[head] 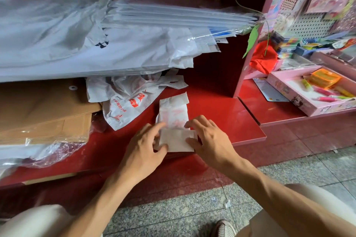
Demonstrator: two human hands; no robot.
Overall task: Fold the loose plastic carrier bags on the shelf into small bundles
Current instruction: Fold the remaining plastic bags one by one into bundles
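A white carrier bag with red print [173,119] lies flattened into a narrow strip on the red shelf [221,113], running away from the person, its handle end at the far tip. Its near end has been turned over into a squarish flap, and both hands sit on that flap, probably to keep the slippery film from springing open.

The left hand [143,147] grips the flap's left edge, thumb curled over the near corner and forefinger stretched along the strip's side. The right hand [207,137] grips the right edge, thumb tucked against the fold, the other fingers bent and spread over the top. Holding both edges at once looks meant to keep the fold square, so the next turn lands straight and the bundle stays tight.

Just to the far left, crumpled printed bags [127,98] lie in a loose heap, seemingly waiting their turn, partly under a large stack of white and clear plastic bags [96,40]. Brown envelopes [44,109] lie at the left. A pink tray of stationery [312,92] sits well apart at the right.
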